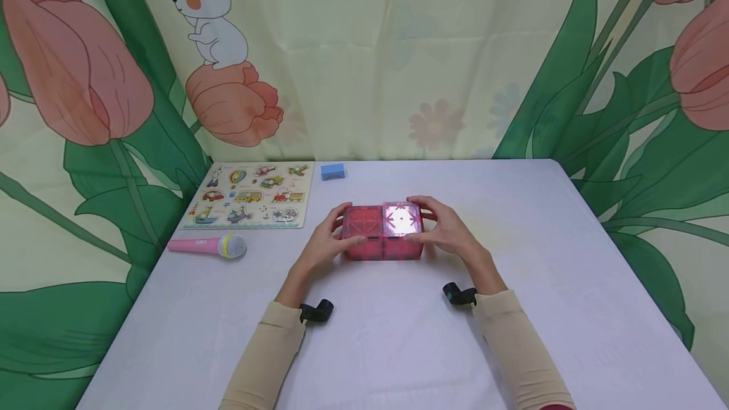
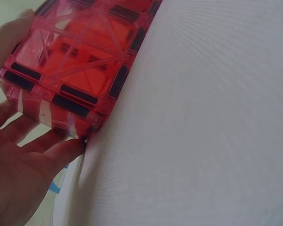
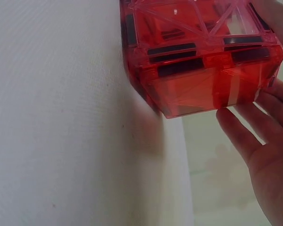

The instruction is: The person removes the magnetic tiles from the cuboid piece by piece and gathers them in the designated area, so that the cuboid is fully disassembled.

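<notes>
A box of translucent red magnetic tiles [image 1: 364, 247], two squares wide, rests on the table between my hands. Its right top tile [image 1: 402, 219] glares white with reflected light. My left hand [image 1: 326, 242] grips the left end, thumb on the near side and fingers on the end and far side. At the opposite end, my right hand [image 1: 455, 234] holds the box the same way. Dark magnet strips line the tile edges of the box [image 2: 80, 56] in the left wrist view. In the right wrist view, fingertips touch the end wall of the red box [image 3: 203, 89].
A picture puzzle board [image 1: 250, 196] with vehicles lies at the back left. Beside it sits a small blue block [image 1: 333, 172]. A pink toy microphone [image 1: 207, 246] lies in front of the board. White cloth covers the table [image 1: 387, 347]; a printed curtain [image 1: 364, 81] hangs behind.
</notes>
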`<state>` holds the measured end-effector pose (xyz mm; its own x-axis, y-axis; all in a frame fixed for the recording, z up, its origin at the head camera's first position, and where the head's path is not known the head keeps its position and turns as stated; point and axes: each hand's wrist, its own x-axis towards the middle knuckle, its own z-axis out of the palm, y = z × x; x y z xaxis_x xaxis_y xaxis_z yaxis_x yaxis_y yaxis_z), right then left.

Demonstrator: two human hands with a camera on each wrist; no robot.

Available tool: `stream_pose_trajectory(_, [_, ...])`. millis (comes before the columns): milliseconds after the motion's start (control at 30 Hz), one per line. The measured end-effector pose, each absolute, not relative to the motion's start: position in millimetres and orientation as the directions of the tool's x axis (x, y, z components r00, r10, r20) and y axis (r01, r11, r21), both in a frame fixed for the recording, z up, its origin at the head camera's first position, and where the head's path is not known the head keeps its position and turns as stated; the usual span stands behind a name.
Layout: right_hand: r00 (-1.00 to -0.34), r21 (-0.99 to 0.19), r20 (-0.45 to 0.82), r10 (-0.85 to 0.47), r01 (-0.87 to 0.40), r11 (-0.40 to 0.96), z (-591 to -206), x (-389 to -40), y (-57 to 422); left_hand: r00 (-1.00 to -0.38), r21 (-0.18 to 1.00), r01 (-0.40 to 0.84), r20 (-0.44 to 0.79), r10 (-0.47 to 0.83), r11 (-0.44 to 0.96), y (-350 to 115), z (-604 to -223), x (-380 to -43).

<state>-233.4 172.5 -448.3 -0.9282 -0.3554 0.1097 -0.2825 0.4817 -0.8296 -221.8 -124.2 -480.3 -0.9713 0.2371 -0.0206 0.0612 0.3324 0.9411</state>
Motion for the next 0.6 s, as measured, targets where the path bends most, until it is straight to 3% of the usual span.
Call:
stream_pose_trajectory(267, [-0.908,-0.75,0.224,-0.355,-0.394,0.532,-447.8,-236.6,172.9,-0.972,0.942,0.067,-0.013,0.236,0.329,-124.8,-480.7,-222.7])
stream_pose_trajectory(600, [-0.939,-0.79,0.117,-0.322,-0.285,0.543,-441.4,-232.5,171.2,-0.971,0.941,0.079,-0.003,0.241,0.328,-124.7,-480.7,-222.4])
